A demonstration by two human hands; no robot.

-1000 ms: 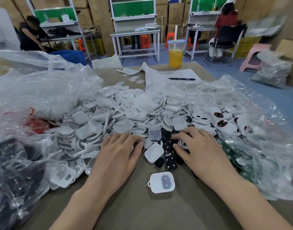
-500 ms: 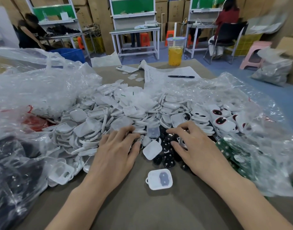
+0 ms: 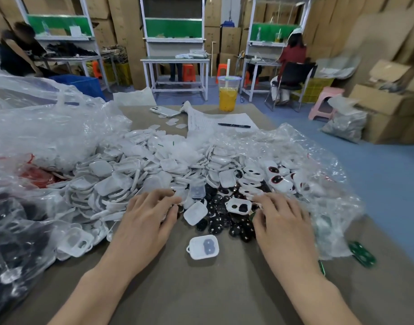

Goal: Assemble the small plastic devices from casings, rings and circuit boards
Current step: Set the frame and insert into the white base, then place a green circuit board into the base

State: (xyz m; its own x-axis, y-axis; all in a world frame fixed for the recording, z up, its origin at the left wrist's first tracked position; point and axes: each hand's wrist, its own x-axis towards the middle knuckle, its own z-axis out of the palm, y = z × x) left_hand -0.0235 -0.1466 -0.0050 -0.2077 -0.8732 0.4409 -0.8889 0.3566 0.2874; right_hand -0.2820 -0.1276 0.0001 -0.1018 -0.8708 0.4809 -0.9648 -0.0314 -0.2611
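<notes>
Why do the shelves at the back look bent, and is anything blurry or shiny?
Head view: the wide-angle lens tilts the shelving unit at far left; the cardboard boxes at upper right are smeared by blur; the clear plastic bag catches white glare; the left hand, right hand and white casing between them look sharp under even light.

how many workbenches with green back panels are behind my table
3: left workbench, middle workbench, right workbench by the seated person. More may be hidden off frame.
</notes>
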